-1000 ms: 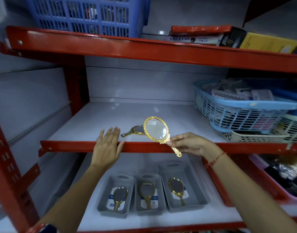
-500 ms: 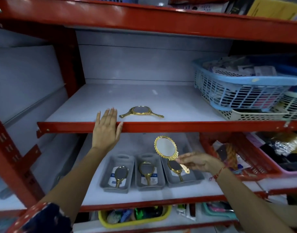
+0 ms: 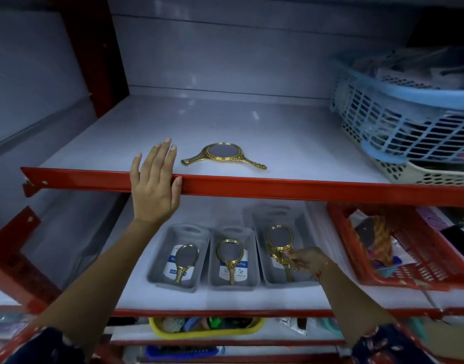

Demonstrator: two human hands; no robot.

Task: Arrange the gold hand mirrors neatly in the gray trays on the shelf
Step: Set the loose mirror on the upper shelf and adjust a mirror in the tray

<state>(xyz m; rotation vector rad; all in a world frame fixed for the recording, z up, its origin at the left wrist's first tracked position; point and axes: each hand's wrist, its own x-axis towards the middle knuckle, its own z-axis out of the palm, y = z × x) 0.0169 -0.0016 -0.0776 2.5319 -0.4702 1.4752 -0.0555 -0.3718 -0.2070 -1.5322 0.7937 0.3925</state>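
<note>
Three gray trays stand side by side on the lower shelf: left tray (image 3: 157,261), middle tray (image 3: 251,258), right tray (image 3: 301,227). The left tray holds one gold mirror (image 3: 185,261) and the middle tray another gold mirror (image 3: 230,257). My right hand (image 3: 305,260) grips the handle of a gold hand mirror (image 3: 279,239) inside the right tray, on top of another mirror lying there. My left hand (image 3: 154,185) rests flat, fingers spread, on the red front edge of the upper shelf. Beside it lie two overlapping gold mirrors (image 3: 223,153).
A blue mesh basket (image 3: 398,119) sits in a cream basket (image 3: 430,174) at the upper shelf's right. A red basket (image 3: 409,269) of goods stands right of the gray trays. Below, a yellow tray (image 3: 207,331) holds combs. Red shelf rails (image 3: 304,189) cross in front.
My right hand has carried the gold mirror down from the upper shelf's front edge into the right gray tray. The view has tilted downward. My left hand has stayed on the rail.
</note>
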